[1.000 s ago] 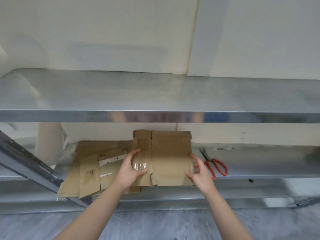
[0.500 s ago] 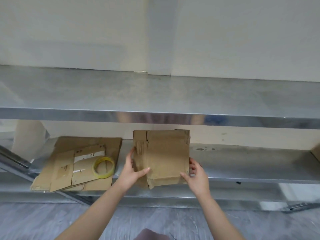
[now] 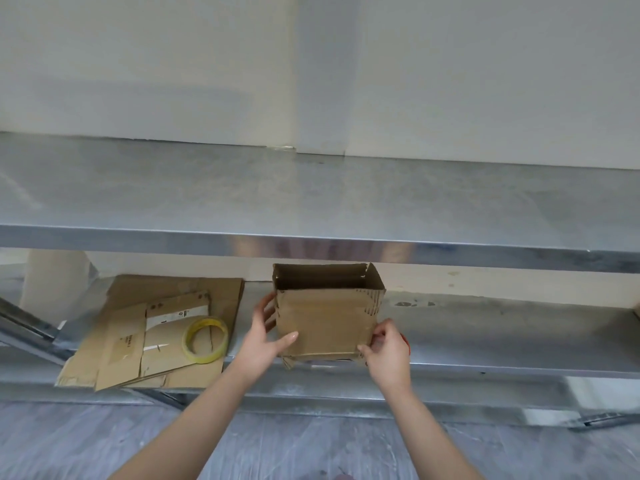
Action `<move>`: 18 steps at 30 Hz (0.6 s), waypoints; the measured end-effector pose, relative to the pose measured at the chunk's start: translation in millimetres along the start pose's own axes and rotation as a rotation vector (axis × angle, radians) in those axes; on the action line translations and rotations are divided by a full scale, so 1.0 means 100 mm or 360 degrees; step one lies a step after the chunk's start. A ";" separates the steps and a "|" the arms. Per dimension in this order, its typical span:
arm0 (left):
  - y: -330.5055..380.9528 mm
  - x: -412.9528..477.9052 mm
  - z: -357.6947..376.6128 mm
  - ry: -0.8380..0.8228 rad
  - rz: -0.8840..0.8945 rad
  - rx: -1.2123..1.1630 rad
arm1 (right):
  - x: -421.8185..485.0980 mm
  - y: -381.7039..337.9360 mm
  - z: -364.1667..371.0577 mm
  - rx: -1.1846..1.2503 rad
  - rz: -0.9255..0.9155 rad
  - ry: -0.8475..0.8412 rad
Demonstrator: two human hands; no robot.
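Note:
A small brown cardboard box (image 3: pixel 325 317) stands opened into a box shape at the front edge of the lower metal shelf (image 3: pixel 502 344), its top open and its inside dark. My left hand (image 3: pixel 266 330) holds its left side, thumb across the front face and fingers behind the left wall. My right hand (image 3: pixel 386 348) pinches the box's lower right corner with curled fingers. Something red shows just behind my right hand; I cannot tell what it is.
Flattened cardboard pieces (image 3: pixel 152 327) lie stacked on the shelf's left part, with a roll of yellowish tape (image 3: pixel 206 339) on top. A wide upper metal shelf (image 3: pixel 311 202) overhangs the box. A slanted metal brace (image 3: pixel 27 327) crosses at far left. Grey floor lies below.
The flat cardboard piece has been pulled open into a box shape with a visible hollow top. The view shifted right; the tape roll came into view and the red scissors are hidden.

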State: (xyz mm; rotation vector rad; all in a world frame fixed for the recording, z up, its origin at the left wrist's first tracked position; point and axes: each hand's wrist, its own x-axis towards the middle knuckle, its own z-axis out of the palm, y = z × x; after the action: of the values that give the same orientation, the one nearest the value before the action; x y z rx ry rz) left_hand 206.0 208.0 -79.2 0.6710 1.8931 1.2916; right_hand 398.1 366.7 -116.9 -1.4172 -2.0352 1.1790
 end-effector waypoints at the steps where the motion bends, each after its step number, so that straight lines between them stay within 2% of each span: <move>1: 0.00 0.01 0.01 -0.0020 -0.0021 -0.0001 | 0.00 0.02 -0.01 -0.0012 0.0007 -0.0009; 9: -0.01 0.17 0.16 -0.0033 0.0054 0.0142 | 0.03 0.19 -0.08 -0.0004 0.0069 0.0103; 18: 0.06 0.21 0.62 -0.0070 0.0121 0.0073 | 0.23 0.42 -0.53 0.0034 0.0080 -0.0010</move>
State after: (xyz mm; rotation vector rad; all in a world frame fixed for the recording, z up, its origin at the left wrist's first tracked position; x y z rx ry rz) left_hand 243.3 260.5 -92.9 0.7960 1.8823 1.2734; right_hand 450.6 414.6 -123.9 -1.4638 -1.9961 1.2237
